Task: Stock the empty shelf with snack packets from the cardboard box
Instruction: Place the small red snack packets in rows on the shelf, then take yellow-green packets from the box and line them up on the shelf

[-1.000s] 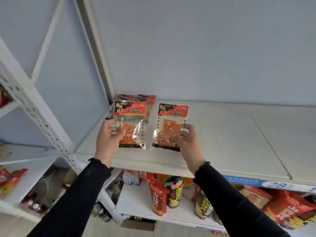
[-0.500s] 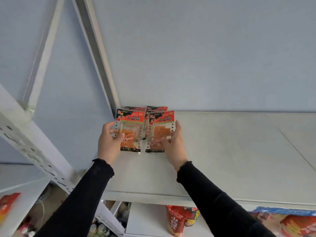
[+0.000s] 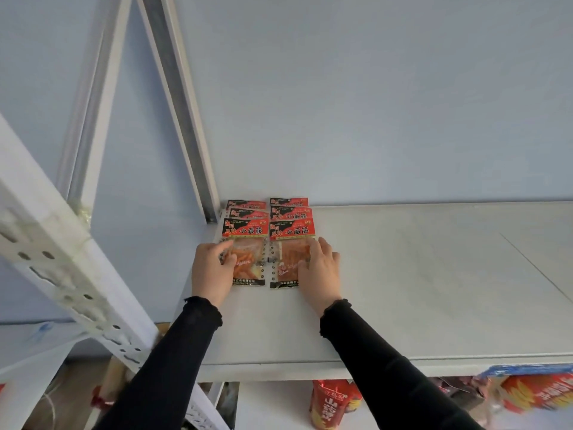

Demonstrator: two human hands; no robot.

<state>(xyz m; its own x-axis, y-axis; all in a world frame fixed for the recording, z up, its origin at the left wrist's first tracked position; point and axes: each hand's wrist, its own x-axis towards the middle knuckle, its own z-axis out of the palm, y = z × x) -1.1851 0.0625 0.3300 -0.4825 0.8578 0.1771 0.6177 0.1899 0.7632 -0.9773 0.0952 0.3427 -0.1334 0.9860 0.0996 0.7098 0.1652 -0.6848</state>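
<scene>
Glossy clear-plastic snack packets (image 3: 268, 243) lie on a matt, smooth painted-metal shelf (image 3: 418, 290)

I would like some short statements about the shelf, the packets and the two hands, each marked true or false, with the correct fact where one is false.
1. The left hand and the right hand each rest on a front snack packet. True.
2. The packets lie at the right end of the top shelf. False: they lie in its left back corner.
3. The packets form two overlapping rows side by side. True.
4. The sleeves are white. False: they are black.
</scene>
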